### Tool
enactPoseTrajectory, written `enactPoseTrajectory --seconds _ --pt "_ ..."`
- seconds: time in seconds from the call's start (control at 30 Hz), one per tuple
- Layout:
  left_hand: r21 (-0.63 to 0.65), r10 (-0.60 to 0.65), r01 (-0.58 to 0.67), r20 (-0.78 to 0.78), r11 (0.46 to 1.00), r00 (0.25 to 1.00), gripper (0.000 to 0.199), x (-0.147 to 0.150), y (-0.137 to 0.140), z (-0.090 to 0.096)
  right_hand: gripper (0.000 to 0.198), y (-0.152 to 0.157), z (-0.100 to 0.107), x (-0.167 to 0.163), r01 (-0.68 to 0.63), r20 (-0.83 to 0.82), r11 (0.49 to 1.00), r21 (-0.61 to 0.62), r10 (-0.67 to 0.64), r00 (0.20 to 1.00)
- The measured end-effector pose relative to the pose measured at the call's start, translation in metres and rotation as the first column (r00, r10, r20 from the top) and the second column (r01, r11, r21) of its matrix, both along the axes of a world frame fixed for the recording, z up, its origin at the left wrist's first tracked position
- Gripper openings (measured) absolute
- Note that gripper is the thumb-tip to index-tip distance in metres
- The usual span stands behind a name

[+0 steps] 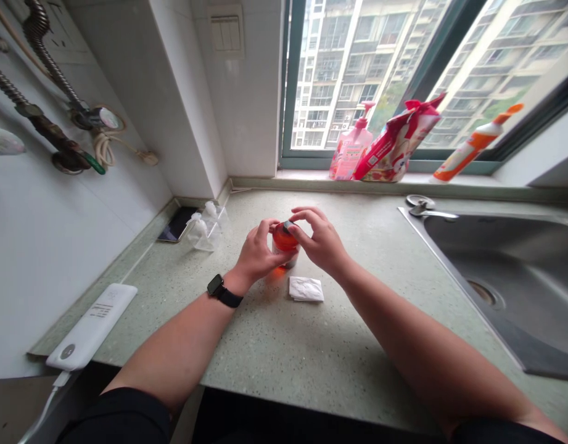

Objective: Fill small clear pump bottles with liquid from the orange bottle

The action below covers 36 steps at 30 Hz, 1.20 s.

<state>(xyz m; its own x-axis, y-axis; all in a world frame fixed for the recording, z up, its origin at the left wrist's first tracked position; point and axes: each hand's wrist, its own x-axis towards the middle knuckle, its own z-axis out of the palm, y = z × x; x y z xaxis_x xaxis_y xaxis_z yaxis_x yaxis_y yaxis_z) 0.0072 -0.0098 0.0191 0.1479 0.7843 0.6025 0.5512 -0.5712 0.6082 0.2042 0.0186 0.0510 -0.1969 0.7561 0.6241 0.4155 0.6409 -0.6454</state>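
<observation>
A red-orange translucent bottle [285, 239] with a dark cap [288, 226] stands upright on the speckled green countertop [284, 351]. My left hand [258, 253] is wrapped round the bottle's side, thumb across its front. At the top, my right hand [321, 237] has its thumb and fingers closed on the cap. Part of the bottle is hidden behind my fingers. Just in front of it lies a folded white tissue [306, 289].
A clear container [207, 228] and a phone [178, 223] are at the back left; a white power bank [92, 325] with a cable lies left. The steel sink [510, 259] is right. A pump bottle [351, 151], red bag [399, 142] and orange-white bottle [471, 148] line the sill.
</observation>
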Motion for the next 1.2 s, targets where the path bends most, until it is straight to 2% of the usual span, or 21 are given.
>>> enactPoseTrajectory --seconds 0.07,0.2,0.3,0.4,0.53,0.67,0.87,1.03,1.1,1.2 --pt "0.033 0.069 -0.067 -0.056 0.997 0.996 0.072 -0.006 0.002 0.003 0.026 0.007 -0.005 0.006 0.013 -0.045 1.0 -0.011 -0.014 0.999" --pt "0.128 0.246 -0.233 -0.091 0.964 0.965 0.071 -0.026 0.011 0.009 0.041 0.028 -0.024 0.022 0.091 -0.076 0.99 -0.112 -0.1 0.992" --pt "0.22 0.381 -0.357 -0.074 0.908 0.922 0.072 -0.044 0.02 0.012 0.042 0.043 -0.041 0.031 0.145 -0.052 0.981 -0.128 -0.153 0.987" --pt "0.258 0.449 -0.421 -0.055 0.869 0.892 0.077 -0.063 0.031 0.011 0.04 0.05 -0.053 0.035 0.178 -0.025 0.976 -0.122 -0.182 0.983" --pt "0.183 0.466 -0.454 -0.024 0.872 0.885 0.082 -0.081 0.042 0.005 0.035 0.054 -0.06 0.038 0.204 0.022 0.975 -0.091 -0.203 0.979" --pt "0.136 0.488 -0.482 -0.012 0.866 0.873 0.078 -0.09 0.049 -0.004 0.033 0.055 -0.064 0.039 0.207 0.068 0.977 -0.059 -0.202 0.977" --pt "0.162 0.505 -0.501 0.013 0.85 0.863 0.079 -0.096 0.056 -0.015 0.031 0.058 -0.072 0.042 0.184 0.113 0.981 -0.058 -0.177 0.978" --pt "0.257 0.509 -0.496 0.017 0.83 0.861 0.092 -0.093 0.05 -0.003 0.031 0.058 -0.076 0.042 0.172 0.103 0.983 -0.07 -0.165 0.981" --pt "0.314 0.498 -0.485 0.045 0.816 0.866 0.086 -0.088 0.041 0.008 0.032 0.054 -0.075 0.04 0.171 0.05 0.981 -0.095 -0.167 0.985" --pt "0.346 0.405 -0.401 0.062 0.848 0.912 0.052 -0.072 0.023 0.02 0.034 0.046 -0.065 0.038 0.156 -0.062 0.971 -0.179 -0.169 0.984"
